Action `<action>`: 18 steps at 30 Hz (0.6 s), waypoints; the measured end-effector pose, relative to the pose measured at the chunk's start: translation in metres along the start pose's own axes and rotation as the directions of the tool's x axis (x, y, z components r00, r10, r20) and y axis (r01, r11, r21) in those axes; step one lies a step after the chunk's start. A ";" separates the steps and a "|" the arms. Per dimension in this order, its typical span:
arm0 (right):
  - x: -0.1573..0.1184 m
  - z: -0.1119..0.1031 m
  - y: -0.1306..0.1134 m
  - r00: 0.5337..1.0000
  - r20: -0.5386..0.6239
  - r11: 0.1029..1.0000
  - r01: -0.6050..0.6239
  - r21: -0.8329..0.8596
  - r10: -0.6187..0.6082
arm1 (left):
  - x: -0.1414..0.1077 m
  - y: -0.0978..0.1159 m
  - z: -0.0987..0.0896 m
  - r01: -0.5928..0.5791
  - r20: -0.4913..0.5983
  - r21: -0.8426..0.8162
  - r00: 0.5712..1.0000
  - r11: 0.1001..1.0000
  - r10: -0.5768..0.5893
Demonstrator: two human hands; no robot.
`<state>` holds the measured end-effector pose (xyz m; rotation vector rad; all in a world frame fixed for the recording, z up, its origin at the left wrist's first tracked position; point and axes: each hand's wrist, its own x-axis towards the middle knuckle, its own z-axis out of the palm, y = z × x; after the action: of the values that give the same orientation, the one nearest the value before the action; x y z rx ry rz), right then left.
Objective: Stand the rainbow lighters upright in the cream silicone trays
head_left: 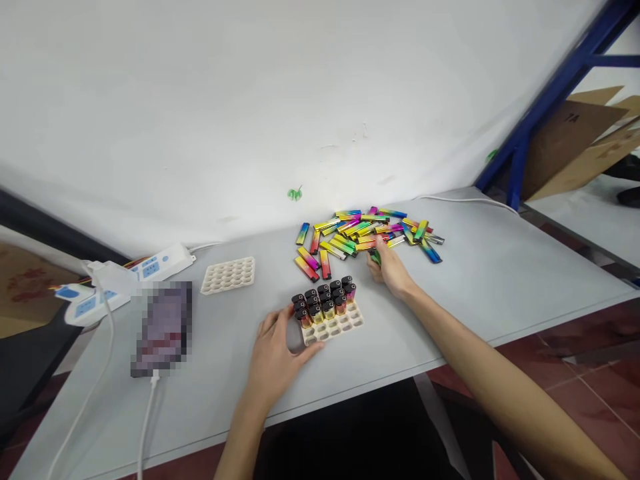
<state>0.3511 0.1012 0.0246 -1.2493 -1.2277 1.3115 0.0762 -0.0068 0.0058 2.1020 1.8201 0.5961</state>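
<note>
A white tray with rows of oval slots (pixel 336 327) stands in front of me, its back rows filled with several upright lighters (pixel 329 307) with black tops. My left hand (pixel 276 353) grips the tray's left end, thumb along the front edge and fingers at the back left corner. Behind the tray, my right hand (pixel 390 267) is closed around a lighter with a green part showing (pixel 375 257); most of it is hidden by the fingers. Just past that hand lies a loose pile of shiny rainbow-coloured lighters (pixel 357 230), some overlapping.
A second white slotted tray (pixel 228 275) lies to the left. Farther left are a blurred phone-like object (pixel 165 327) with a white cable (pixel 146 420) and white power strips (pixel 163 263). A wall (pixel 300 120) rises behind the grey table (pixel 480 267). Cardboard boxes (pixel 575 137) stand at right.
</note>
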 end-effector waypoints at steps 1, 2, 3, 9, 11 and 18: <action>0.000 -0.001 0.000 1.000 -0.001 0.999 -0.013 0.046 0.013 | 0.000 0.000 0.000 0.003 0.003 0.004 1.000 1.000 -0.003; 0.000 -0.002 0.000 1.000 -0.005 0.996 -0.022 0.082 0.023 | 0.000 0.000 0.000 0.008 0.005 0.008 1.000 1.000 -0.008; 0.000 -0.002 0.001 1.000 -0.009 0.994 -0.027 0.107 0.029 | 0.000 0.000 0.000 0.013 0.008 0.013 1.000 1.000 -0.013; -0.002 -0.001 0.004 1.000 -0.021 0.990 0.002 0.143 0.001 | 0.001 -0.001 0.000 0.012 0.004 0.022 1.000 1.000 -0.012; -0.005 0.000 0.003 0.999 -0.016 0.994 0.053 0.100 -0.051 | 0.002 0.000 0.000 0.007 0.003 0.012 1.000 1.000 -0.007; -0.009 0.000 0.001 0.997 -0.063 0.989 0.058 0.135 -0.050 | 0.000 0.002 -0.001 0.005 -0.002 0.007 1.000 1.000 -0.005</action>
<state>0.3515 0.0919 0.0243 -1.1420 -1.1036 1.2885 0.0770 -0.0073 0.0075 2.1013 1.8300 0.5914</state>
